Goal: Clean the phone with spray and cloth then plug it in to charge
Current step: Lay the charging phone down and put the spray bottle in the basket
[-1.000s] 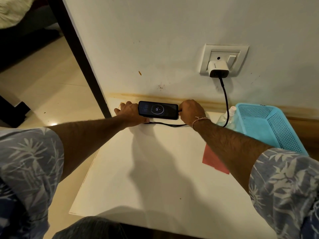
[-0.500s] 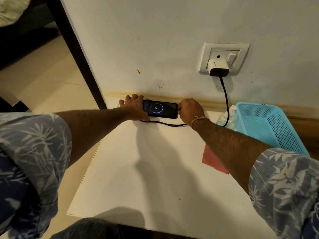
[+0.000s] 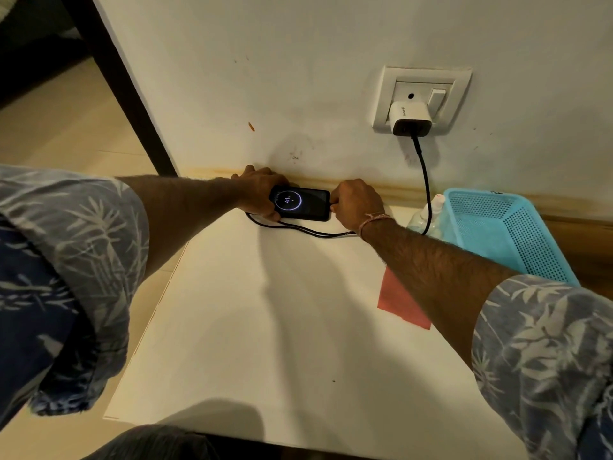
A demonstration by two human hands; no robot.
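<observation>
both ends of the phone [image 3: 300,204] are gripped, left hand [image 3: 262,190] now wrapped further, right hand [image 3: 356,202] unchanged.

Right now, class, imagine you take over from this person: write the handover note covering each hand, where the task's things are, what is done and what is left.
Left hand grips the phone's left end; right hand grips its right end, the plug hidden.
Phone is at the table's far edge by the wall; cable runs to the charger in the wall socket. Spray bottle stands beside the blue basket; red cloth lies partly under the right forearm.
Done: screen shows a charging ring, 41. Cleaning cannot be checked.
Left: probably just letting go.
</observation>
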